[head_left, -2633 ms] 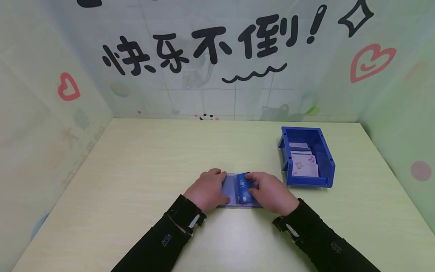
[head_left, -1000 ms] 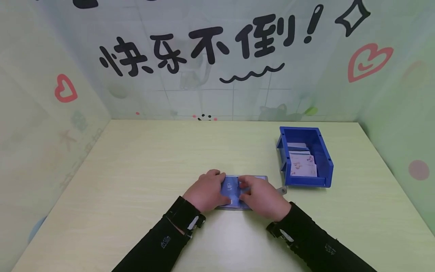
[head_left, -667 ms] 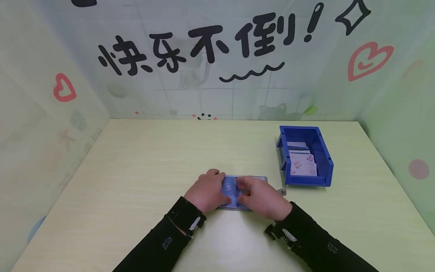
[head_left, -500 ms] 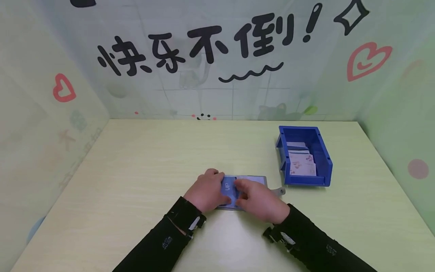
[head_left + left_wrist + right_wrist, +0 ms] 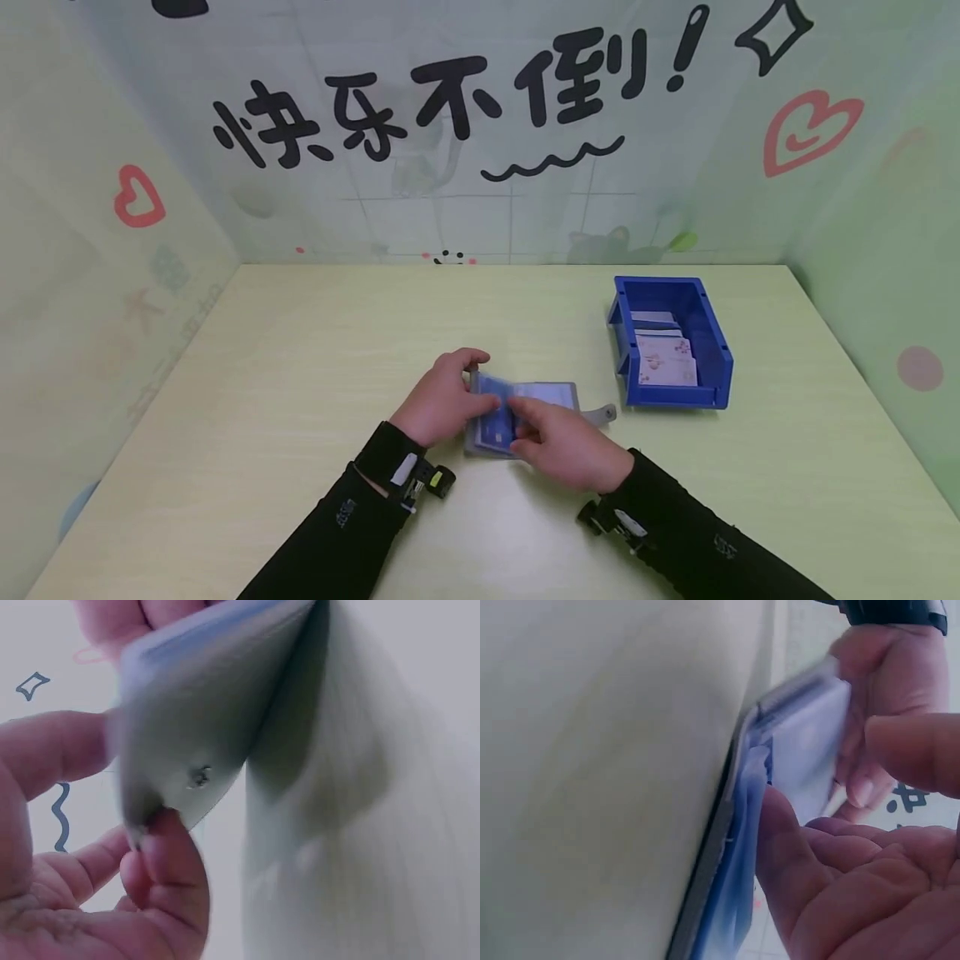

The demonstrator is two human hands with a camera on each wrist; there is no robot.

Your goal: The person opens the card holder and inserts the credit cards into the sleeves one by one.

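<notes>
A card holder (image 5: pixel 551 393) with clear sleeves and a grey cover lies spread on the table, its snap strap (image 5: pixel 603 414) pointing right. Inside the left sleeve sits a blue card (image 5: pixel 493 432). My left hand (image 5: pixel 444 400) holds the holder's left side, which is tilted up off the table; the left wrist view shows fingers on both sides of the cover (image 5: pixel 191 742). At the sleeve's opening, one finger of my right hand (image 5: pixel 566 442) touches the sleeves, with another finger apart from them in the right wrist view. The card is partly hidden.
A blue bin (image 5: pixel 716 333) holding several patterned cards (image 5: pixel 666 367) stands at the right, beyond the strap. Printed cloth walls (image 5: pixel 510 225) border the back and sides of the pale wooden table (image 5: pixel 337 333).
The blue card has moved left into the left sleeve, along with my right hand. My left hand has shifted left and now lifts the holder's left side.
</notes>
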